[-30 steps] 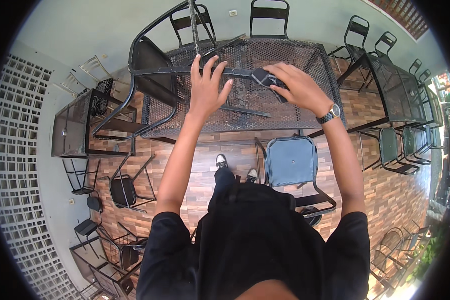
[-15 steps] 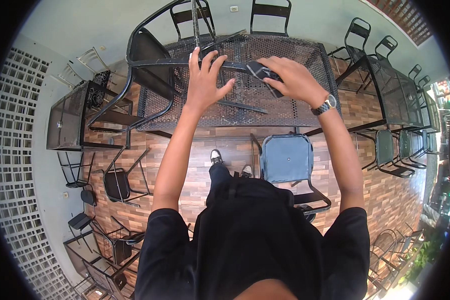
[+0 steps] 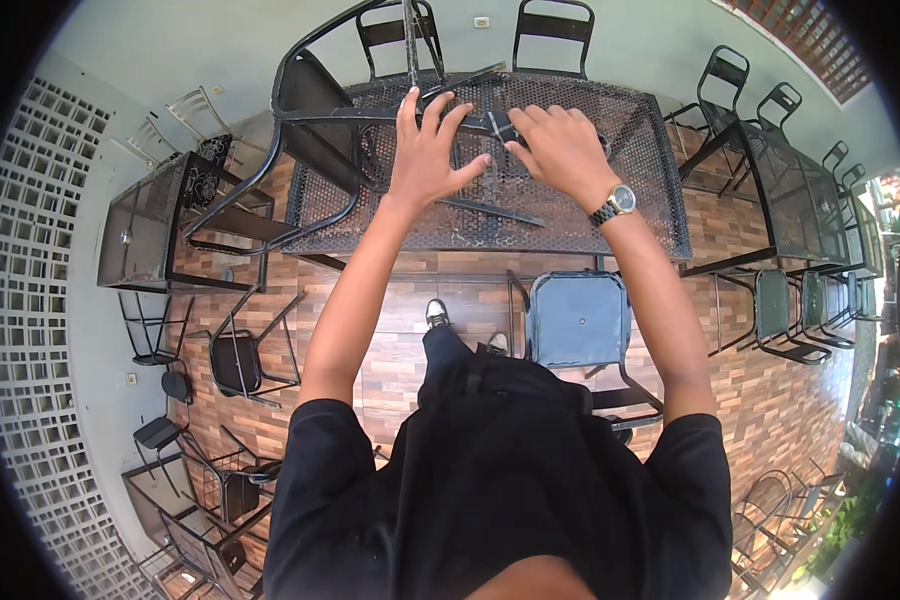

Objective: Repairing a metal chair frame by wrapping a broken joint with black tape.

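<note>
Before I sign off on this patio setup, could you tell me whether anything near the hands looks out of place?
Yes. A black metal chair lies tipped on the black mesh table instead of standing on the brick floor. The left hand and right hand rest on the mesh beside it.

The person wears a black short-sleeved shirt (image 3: 490, 500) whose sleeves end above the elbows, leaving both forearms bare. A wristwatch (image 3: 615, 203) with a dark band and a round gold-rimmed face (dial details too small to tell) sits on the right wrist. Dark trousers and black-and-white shoes (image 3: 437, 313) show below.
</note>
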Demonstrator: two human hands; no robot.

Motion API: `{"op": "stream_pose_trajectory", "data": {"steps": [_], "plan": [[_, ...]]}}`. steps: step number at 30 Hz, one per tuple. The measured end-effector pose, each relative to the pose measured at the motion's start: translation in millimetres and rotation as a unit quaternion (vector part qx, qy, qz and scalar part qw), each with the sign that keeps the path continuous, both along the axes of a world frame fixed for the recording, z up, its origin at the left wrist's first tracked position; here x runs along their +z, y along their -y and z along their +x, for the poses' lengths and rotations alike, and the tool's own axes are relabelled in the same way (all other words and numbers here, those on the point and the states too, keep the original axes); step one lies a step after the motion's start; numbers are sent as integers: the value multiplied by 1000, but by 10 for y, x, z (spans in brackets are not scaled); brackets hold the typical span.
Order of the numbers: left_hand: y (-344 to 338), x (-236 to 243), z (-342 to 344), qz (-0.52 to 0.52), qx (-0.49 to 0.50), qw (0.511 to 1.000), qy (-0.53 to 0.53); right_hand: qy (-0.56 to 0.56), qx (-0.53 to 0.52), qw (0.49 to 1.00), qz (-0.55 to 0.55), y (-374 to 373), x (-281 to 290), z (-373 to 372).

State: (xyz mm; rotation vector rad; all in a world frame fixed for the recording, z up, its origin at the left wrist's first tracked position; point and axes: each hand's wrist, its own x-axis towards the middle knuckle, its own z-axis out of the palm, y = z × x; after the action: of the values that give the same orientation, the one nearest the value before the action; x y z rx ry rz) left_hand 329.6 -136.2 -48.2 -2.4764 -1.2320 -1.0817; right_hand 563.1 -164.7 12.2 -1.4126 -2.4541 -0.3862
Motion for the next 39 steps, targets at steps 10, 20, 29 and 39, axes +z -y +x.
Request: {"op": "stream_pose_trajectory", "data": {"steps": [10,20,29,39], "plan": [[-433,169,-260,-6,-70,997,29,-61,17,998,22,17,-71,77],[-458,134,-252,16,-66,997,23,-59,25,996,57,-249,-157,-288],[-416,130,-266,0,-70,996,51,-22,-20,1000,3,-141,-42,-113],[-427,158,-216,-11,-62,997,45,-19,37,992,123,-218,-181,-285]]}}
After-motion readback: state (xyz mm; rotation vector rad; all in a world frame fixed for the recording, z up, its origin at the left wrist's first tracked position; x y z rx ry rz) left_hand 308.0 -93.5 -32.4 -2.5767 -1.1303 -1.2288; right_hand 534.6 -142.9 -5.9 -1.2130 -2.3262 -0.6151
